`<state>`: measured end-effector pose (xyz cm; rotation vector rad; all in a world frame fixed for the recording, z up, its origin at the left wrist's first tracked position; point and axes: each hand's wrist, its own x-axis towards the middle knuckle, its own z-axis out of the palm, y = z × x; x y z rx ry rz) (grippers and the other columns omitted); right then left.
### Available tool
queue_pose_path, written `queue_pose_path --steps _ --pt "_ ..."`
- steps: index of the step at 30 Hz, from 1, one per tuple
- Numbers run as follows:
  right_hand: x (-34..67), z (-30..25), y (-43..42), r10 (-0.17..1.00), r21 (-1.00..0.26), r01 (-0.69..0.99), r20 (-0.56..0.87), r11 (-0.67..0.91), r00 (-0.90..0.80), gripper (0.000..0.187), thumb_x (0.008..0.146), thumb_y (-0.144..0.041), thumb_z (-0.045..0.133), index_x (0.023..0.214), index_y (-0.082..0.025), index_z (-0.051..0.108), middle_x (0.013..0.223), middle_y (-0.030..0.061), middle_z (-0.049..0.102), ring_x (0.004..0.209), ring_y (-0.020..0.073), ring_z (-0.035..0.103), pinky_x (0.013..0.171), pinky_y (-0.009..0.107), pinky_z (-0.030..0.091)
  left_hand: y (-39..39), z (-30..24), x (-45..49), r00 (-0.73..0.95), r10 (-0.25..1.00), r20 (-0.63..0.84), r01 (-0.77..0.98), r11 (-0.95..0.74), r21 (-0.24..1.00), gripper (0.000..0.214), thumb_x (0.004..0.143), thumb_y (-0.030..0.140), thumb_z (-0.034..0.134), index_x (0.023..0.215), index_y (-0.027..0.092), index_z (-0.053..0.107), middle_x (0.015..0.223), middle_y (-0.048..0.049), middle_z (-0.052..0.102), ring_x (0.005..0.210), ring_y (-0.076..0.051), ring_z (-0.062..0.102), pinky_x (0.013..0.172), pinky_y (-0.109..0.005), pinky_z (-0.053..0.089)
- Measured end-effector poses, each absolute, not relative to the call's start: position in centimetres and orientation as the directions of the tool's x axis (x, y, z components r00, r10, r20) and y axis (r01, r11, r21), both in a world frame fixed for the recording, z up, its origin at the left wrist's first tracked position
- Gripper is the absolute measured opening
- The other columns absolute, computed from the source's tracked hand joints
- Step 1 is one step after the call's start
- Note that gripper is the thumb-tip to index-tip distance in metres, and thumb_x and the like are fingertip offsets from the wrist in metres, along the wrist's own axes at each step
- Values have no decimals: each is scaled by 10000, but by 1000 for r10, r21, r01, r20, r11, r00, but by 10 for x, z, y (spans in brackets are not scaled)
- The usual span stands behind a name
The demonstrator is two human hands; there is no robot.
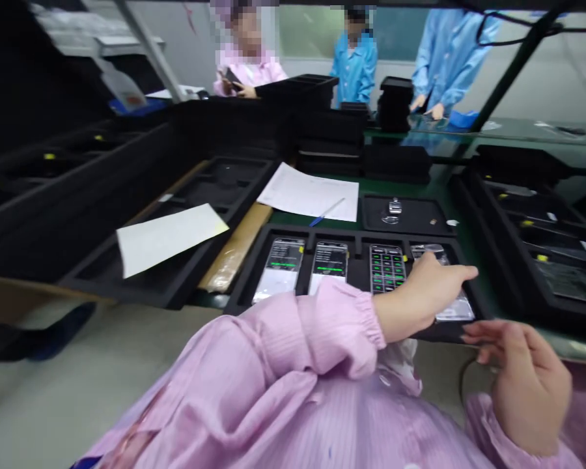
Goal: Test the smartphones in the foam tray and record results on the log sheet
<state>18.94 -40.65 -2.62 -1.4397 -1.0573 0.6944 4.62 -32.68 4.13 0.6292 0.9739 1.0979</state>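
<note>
Low in your view, your pink striped sleeve (293,365) crosses to the R, and your L hand (427,296) lies palm-down, fingers spread fairly flat, touching the 4th phone (456,306) in the black tray (356,233). R hand (525,387) is at bottom R, just past the tray's corner, fingers curled & narrow. Thin dark cord (462,384) runs close by it, but can't tell if R hand's gripping anything. Something crumpled & whitish (400,363) pokes out under your L cuff.

Same tray, 3 more phones w/ lit screens: (278,270), (329,267) & a green keypad-type display (387,268), all side by side, none touched. Behind tray on green surface (422,185), small black tray (405,215) holds a metal part. Paper sheet (307,192) w/ blue pen (327,212) on it sits L of that.

Further L, black foam tray (219,182) w/ white sheet (170,238) on it, tan wrapped strip (234,247) alongside. On R, another black tray (532,247). Black stacked trays (395,163) beyond. Far off, co-worker in pink smock (249,71) holds a dark phone (232,78), 2 more in blue smocks (354,68) (446,58) stand past the glass top (508,127).
</note>
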Motion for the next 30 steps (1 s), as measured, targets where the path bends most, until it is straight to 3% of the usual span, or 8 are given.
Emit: queue_pose_path --steps 5,9,12,14,17,20,24,30 --pt "171 -28 -394 929 -956 274 192 104 317 343 931 -505 627 788 -197 674 821 56 721 638 167 632 507 279 447 -384 84 -80 -83 994 65 -275 -85 958 191 856 201 648 1020 237 739 1255 -47 685 1247 -240 584 976 -321 510" --pt "124 -28 -382 920 -783 491 373 382 -121 215 981 -393 562 962 -232 702 945 53 754 800 207 700 683 330 553 -420 59 -166 -379 890 253 210 -184 960 203 927 280 579 1078 259 713 1314 -49 655 1249 -250 586 1057 -401 489" --pt "79 -32 -371 725 -567 467 413 678 -552 262 997 -304 500 1188 -225 662 1214 99 711 1178 288 650 949 466 549 -435 18 -198 -256 880 400 695 -121 709 238 953 289 529 1110 240 700 1379 -75 612 1333 -281 519 1161 -493 381" --pt "57 -36 -366 631 -501 423 381 755 -676 285 1001 -258 467 1234 -209 624 1231 112 703 1312 312 561 1052 547 488 -442 -6 -208 -93 889 449 871 -145 469 280 955 262 506 1155 208 695 1439 -121 562 1397 -312 451 1169 -531 357" --pt "46 -39 -362 627 -495 421 389 760 -675 249 1002 -246 466 1196 -217 620 1155 99 728 1306 303 568 1115 593 420 -447 -26 -213 102 898 428 950 -215 225 304 954 249 507 1179 187 702 1523 -161 471 1442 -348 386 1118 -537 404" --pt "51 -38 -362 727 -549 484 427 681 -538 268 1001 -307 492 1219 -223 625 1295 119 666 1262 298 596 1067 545 464 -446 -30 -214 160 904 397 962 -233 141 299 967 293 494 1129 198 726 1492 -150 514 1394 -352 443 1062 -516 440" --pt "56 -34 -365 821 -622 537 416 570 -391 275 1010 -333 498 1217 -232 648 1314 100 656 1241 274 608 1006 441 496 -429 -31 -211 -63 941 332 973 -16 231 523 998 412 405 1409 116 534 1275 -190 667 1220 -354 569 996 -515 457" --pt "56 -37 -368 843 -683 497 402 535 -356 251 1008 -295 520 1208 -235 660 1301 81 666 1248 244 598 1044 400 452 -414 -30 -198 -269 959 94 798 167 579 711 1001 513 346 1553 73 258 1438 -245 521 1387 -352 436 1142 -575 317"
